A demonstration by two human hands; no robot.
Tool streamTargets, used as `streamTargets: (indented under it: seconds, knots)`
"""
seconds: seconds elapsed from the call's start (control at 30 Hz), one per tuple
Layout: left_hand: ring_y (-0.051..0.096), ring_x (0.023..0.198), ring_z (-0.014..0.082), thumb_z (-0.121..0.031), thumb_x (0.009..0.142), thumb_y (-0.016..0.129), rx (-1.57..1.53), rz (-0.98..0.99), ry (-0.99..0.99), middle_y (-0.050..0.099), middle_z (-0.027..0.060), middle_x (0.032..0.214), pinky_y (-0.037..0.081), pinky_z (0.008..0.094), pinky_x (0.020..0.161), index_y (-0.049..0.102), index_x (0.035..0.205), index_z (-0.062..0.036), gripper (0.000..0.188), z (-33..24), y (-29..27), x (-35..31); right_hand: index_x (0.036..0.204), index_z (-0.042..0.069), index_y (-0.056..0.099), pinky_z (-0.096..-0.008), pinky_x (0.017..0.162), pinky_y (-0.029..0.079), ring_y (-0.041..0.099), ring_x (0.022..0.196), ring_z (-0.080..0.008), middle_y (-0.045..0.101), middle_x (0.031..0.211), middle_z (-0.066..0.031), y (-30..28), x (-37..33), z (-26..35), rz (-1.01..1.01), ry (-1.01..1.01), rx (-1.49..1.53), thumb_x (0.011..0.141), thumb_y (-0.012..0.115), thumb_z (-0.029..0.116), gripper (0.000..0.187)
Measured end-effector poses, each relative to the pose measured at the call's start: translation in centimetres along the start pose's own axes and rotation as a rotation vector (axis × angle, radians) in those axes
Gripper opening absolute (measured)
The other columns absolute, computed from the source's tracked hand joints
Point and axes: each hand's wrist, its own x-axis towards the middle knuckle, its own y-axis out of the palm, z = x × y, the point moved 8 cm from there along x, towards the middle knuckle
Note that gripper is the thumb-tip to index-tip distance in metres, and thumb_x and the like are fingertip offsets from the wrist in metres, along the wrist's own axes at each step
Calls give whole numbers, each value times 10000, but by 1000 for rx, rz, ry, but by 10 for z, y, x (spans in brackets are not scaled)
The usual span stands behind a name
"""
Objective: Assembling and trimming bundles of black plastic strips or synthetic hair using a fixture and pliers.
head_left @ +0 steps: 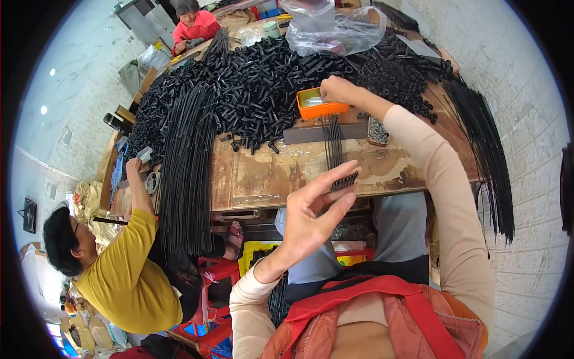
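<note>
My left hand grips a small bundle of thin black rods between thumb and fingers. Their thicker ribbed-looking ends show at my fingertips, and the shafts run away from me over a dark flat bar on the table. The rods' far ends reach the near side of an orange tray. Over that tray is my right hand, its fingers curled down into it beside pale contents. What those fingertips hold, if anything, is hidden.
A big heap of short black tubular parts covers the far table. Long black rods hang over the edge at left, more rods at right. A small box of metal bits stands nearby. Co-workers sit at left and far side.
</note>
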Motion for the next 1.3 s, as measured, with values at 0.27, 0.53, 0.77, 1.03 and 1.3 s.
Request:
streamTargets:
  seconds: [0.27, 0.53, 0.77, 1.03, 1.3]
  knots:
    - [573, 1152, 199, 53, 892, 585, 20, -57, 24, 596, 159, 1240, 497, 367, 987, 564, 1262, 37, 371, 1, -2, 7, 788, 20, 709, -391, 656, 528, 684, 734, -320, 676, 755, -197, -43, -25, -3, -124, 24, 165, 730, 653, 117, 127]
    - [647, 1035, 191, 8, 909, 594, -61, -156, -58, 672, 152, 1086, 540, 329, 920, 551, 1278, 20, 372, 1, -17, 6, 996, 10, 638, -298, 638, 493, 615, 709, -239, 615, 829, -114, -149, -177, 149, -336, -309, 378, 842, 634, 72, 166]
    - [662, 949, 168, -16, 922, 596, -65, -159, -68, 685, 127, 1014, 578, 329, 866, 656, 1106, 33, 200, 9, -23, 13, 1328, 166, 546, -356, 576, 487, 572, 672, -256, 526, 829, -81, -159, -254, 203, -291, -326, -105, 770, 608, 12, 582]
    - [678, 904, 170, -36, 922, 607, -79, -201, -75, 694, 133, 975, 592, 316, 834, 649, 1109, 38, 206, 7, -26, 10, 1387, 218, 504, -353, 540, 459, 541, 651, -232, 466, 785, -68, -155, -262, 209, -296, -356, -148, 748, 616, 25, 677]
    - [686, 905, 178, -41, 918, 614, -75, -206, -66, 696, 135, 962, 595, 311, 820, 645, 1117, 41, 218, 6, -27, 11, 1407, 224, 481, -362, 553, 464, 542, 673, -229, 438, 776, -63, -152, -262, 211, -261, -299, -160, 739, 638, 44, 709]
